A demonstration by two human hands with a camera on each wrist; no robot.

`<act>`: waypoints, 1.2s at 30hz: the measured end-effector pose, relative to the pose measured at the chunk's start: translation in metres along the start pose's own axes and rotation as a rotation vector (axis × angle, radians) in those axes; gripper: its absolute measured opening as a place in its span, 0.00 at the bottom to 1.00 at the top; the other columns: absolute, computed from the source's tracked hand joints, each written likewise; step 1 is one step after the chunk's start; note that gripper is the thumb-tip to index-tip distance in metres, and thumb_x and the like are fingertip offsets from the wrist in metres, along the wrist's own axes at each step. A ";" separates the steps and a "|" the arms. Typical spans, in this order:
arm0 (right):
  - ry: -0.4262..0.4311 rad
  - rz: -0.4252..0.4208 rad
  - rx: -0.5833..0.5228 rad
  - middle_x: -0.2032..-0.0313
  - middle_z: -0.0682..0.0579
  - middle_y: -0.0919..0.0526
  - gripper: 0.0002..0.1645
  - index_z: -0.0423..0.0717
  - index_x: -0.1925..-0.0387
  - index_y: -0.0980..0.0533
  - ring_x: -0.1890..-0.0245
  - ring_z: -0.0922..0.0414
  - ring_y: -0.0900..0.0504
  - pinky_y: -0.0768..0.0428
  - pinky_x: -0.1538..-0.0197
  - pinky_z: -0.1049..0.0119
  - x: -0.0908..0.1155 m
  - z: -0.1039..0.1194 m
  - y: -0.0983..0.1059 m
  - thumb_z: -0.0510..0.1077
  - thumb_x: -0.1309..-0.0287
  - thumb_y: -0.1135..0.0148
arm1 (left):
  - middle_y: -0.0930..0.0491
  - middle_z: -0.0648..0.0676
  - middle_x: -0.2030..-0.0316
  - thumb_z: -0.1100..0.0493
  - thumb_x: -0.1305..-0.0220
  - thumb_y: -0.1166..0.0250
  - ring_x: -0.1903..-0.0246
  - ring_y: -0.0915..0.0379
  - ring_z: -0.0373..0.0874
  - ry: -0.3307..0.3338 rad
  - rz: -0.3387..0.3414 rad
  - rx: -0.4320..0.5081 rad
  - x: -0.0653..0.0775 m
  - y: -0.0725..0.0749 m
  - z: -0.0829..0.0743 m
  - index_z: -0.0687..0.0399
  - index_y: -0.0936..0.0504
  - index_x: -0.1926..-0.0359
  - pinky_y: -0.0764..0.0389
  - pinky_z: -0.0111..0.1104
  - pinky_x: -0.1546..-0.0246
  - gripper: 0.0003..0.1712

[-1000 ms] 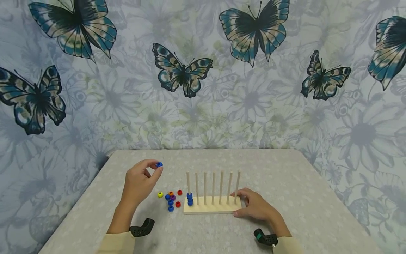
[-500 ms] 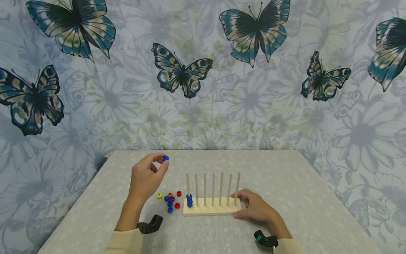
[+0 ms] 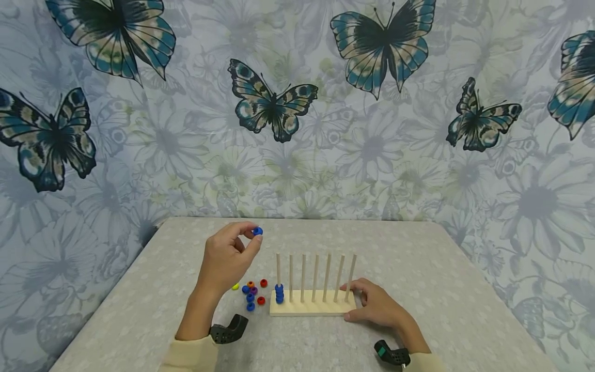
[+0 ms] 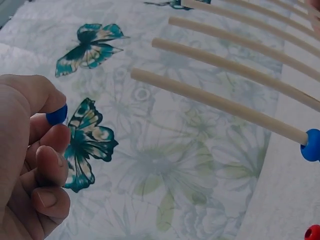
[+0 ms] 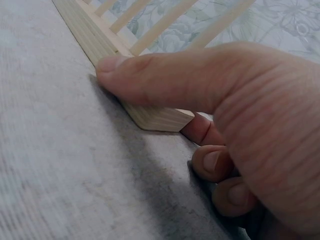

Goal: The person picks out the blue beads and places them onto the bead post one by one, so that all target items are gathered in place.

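Observation:
My left hand (image 3: 230, 258) pinches a blue bead (image 3: 257, 231) between thumb and index finger, raised above the table to the left of the pegs. In the left wrist view the same bead (image 4: 57, 115) is partly covered by the fingertips. A pale wooden peg board (image 3: 312, 309) with several upright rods stands in the middle of the table. Blue beads (image 3: 279, 294) are stacked at the foot of its leftmost rod (image 3: 278, 266); the other rods carry none. My right hand (image 3: 378, 305) grips the board's right end, thumb (image 5: 150, 75) along the front edge and fingers behind.
Loose beads lie on the table (image 3: 441, 289) left of the board: several blue ones (image 3: 250, 297), two red ones (image 3: 261, 300), an orange one (image 3: 251, 284), a purple one (image 3: 253, 291) and a yellow one (image 3: 235, 287), partly hidden by the left hand. A butterfly-patterned wall (image 3: 372, 170) rises behind.
My left hand has moved right and a little upward with the blue bead, nearer the leftmost rod. The right hand keeps its grip on the board, which stays in place.

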State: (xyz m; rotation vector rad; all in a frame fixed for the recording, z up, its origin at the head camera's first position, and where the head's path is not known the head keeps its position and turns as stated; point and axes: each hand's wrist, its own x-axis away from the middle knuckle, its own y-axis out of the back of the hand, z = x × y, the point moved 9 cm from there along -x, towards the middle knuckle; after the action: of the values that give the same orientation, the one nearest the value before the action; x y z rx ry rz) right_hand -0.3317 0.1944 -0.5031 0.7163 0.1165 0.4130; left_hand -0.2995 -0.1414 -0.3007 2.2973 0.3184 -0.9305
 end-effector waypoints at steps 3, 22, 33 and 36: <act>-0.009 0.004 0.002 0.60 0.54 0.25 0.35 0.68 0.43 0.22 0.73 0.61 0.33 0.31 0.71 0.68 0.001 -0.002 0.000 0.58 0.57 0.19 | 0.19 0.43 0.66 0.56 0.37 0.29 0.82 0.33 0.33 -0.017 0.036 -0.008 0.001 -0.002 -0.007 0.47 0.15 0.53 0.27 0.28 0.81 0.12; 0.024 -0.016 -0.018 0.56 0.52 0.25 0.35 0.65 0.44 0.22 0.73 0.60 0.34 0.31 0.71 0.70 0.000 0.005 0.004 0.54 0.57 0.18 | 0.18 0.42 0.63 0.53 0.37 0.29 0.80 0.36 0.30 -0.159 0.262 -0.053 0.003 -0.020 -0.028 0.45 0.15 0.54 0.27 0.26 0.77 0.10; 0.025 -0.019 0.003 0.56 0.54 0.24 0.35 0.67 0.46 0.22 0.72 0.61 0.34 0.31 0.71 0.70 -0.001 0.003 0.002 0.55 0.59 0.17 | 0.18 0.41 0.63 0.53 0.36 0.30 0.80 0.36 0.30 -0.132 0.294 -0.096 0.008 -0.027 -0.023 0.45 0.14 0.52 0.28 0.25 0.77 0.12; 0.019 -0.015 0.009 0.56 0.54 0.25 0.35 0.67 0.46 0.22 0.73 0.61 0.34 0.31 0.71 0.70 -0.001 0.002 0.001 0.56 0.59 0.18 | 0.18 0.43 0.63 0.54 0.36 0.30 0.81 0.35 0.29 -0.129 0.305 -0.093 0.010 -0.029 -0.022 0.47 0.14 0.52 0.27 0.25 0.77 0.12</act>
State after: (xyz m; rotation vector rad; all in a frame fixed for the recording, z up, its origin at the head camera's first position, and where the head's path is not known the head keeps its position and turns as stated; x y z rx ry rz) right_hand -0.3320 0.1935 -0.5011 0.7196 0.1419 0.4057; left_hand -0.2928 -0.1050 -0.3086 2.1133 -0.0430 -0.8812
